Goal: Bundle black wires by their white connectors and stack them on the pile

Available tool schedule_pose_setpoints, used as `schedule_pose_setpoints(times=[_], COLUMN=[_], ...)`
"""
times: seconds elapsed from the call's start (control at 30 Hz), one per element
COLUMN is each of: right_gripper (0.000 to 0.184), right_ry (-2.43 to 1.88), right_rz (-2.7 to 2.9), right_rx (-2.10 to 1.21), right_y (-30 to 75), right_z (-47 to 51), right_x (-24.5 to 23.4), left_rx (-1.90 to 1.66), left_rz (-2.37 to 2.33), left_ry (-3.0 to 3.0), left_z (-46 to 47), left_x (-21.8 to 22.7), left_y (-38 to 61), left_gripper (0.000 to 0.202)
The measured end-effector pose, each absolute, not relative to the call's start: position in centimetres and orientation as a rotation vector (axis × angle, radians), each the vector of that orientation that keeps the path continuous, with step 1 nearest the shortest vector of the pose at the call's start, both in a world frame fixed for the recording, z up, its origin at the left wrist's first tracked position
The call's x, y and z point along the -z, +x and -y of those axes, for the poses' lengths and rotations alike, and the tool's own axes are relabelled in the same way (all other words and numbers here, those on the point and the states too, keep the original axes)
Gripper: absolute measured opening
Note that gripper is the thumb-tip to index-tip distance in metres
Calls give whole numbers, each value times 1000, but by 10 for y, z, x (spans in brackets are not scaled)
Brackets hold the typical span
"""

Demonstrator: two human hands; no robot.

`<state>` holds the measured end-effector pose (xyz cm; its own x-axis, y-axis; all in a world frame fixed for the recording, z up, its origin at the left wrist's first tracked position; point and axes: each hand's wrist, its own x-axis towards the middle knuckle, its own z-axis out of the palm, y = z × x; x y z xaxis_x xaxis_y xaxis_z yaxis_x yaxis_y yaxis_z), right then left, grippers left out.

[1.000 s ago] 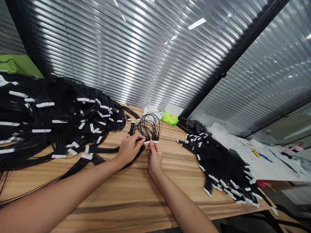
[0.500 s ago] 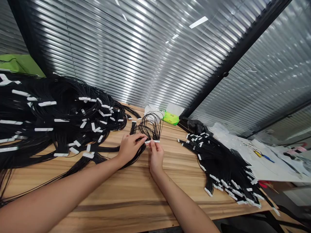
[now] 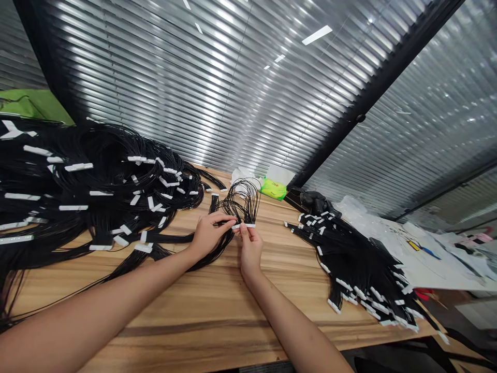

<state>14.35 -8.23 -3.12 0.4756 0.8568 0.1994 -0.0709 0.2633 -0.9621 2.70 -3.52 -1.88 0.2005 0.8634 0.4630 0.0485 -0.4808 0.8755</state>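
Observation:
A white connector (image 3: 250, 225) with black wires is pinched between the thumb and fingers of my right hand (image 3: 250, 254). Its thin black wires (image 3: 248, 199) rise behind it and bend over in a loop. My left hand (image 3: 209, 234) is closed at the connector's left end, thumb and forefinger pressed together. Whether those fingertips grip a single wire or the connector itself is too small to make out. More black wires pass beneath the left hand. One small white connector end (image 3: 215, 195) lies just beyond it on the wooden table (image 3: 202, 316).
A large heap of black wire harnesses (image 3: 104, 150) with white connectors fills the left side. Another pile (image 3: 357, 259) lies at the right. Behind my hands sits a green tissue pack (image 3: 273, 189). Blue-and-yellow pliers (image 3: 423, 249) rest on a white table (image 3: 396, 233).
Both hands stay at the connector with nearly the same hold. The view has shifted very slightly; nothing was let go.

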Motion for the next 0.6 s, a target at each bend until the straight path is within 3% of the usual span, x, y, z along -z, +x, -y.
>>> schedule_pose_setpoints(times=[0.27, 0.43, 0.6], right_gripper=[28, 29, 29], right_ry=[-1097, -1035, -1021], right_rz=[851, 776, 785], right_rx=[-800, -904, -915], right_y=[143, 142, 142], right_z=[81, 78, 78], right_x=[32, 36, 37], left_rx=[-1341, -1354, -1394], left_rz=[-1012, -1101, -1017], left_ry=[1678, 1673, 1739], left_z=[34, 33, 33], left_x=[21, 23, 21], left_y=[28, 27, 28], left_gripper=[17, 28, 17])
